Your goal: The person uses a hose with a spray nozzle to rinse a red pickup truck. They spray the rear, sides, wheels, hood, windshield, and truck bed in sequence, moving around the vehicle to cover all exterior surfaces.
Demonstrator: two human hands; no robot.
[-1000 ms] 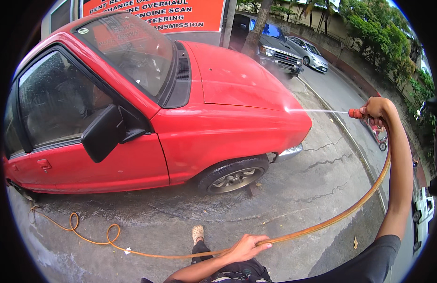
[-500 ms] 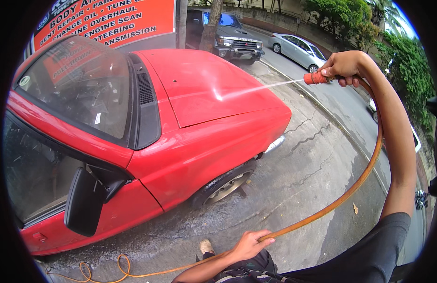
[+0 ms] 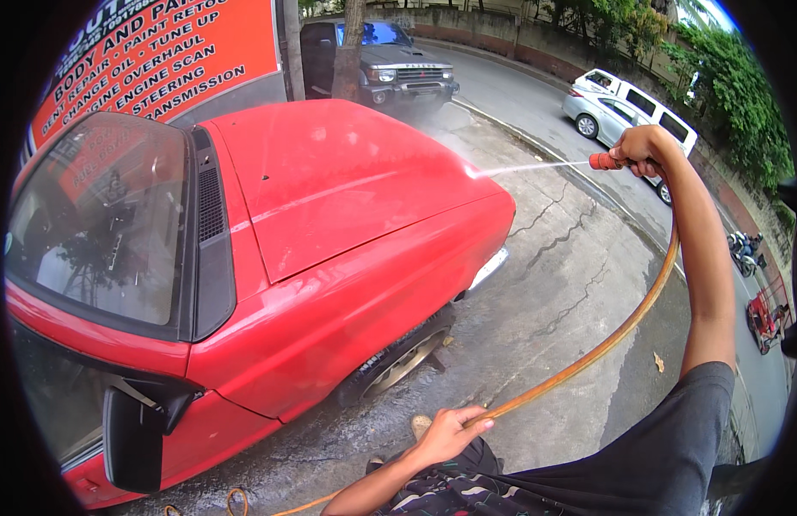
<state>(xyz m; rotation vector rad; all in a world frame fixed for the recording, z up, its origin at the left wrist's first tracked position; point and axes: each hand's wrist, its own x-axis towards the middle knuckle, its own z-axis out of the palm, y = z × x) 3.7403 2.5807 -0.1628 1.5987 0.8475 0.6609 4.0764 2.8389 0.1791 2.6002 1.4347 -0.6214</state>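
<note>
Raised at the upper right, my right hand (image 3: 641, 150) grips the red spray nozzle (image 3: 604, 161) at the end of an orange hose (image 3: 612, 344). A white jet of water (image 3: 536, 166) leaves the nozzle and strikes the front edge of the hood (image 3: 347, 189) on a red car (image 3: 329, 301). Low in the middle, my left hand (image 3: 450, 435) is closed around the hose, which arcs up from there to the nozzle. Mist hangs over the hood's far front corner.
The car's black side mirror (image 3: 133, 439) juts out near me at the lower left. Hose loops (image 3: 236, 500) lie on the wet concrete (image 3: 536, 301). Beyond stand a tree trunk (image 3: 348, 52) and a dark SUV (image 3: 407, 73). Silver (image 3: 592, 112) and white (image 3: 643, 99) vehicles and a red cart (image 3: 766, 318) are on the road.
The jet's striking point has shifted from mid-hood to the hood's front edge. My view has turned, and the car sits lower and further left. A white vehicle and a red cart have appeared.
</note>
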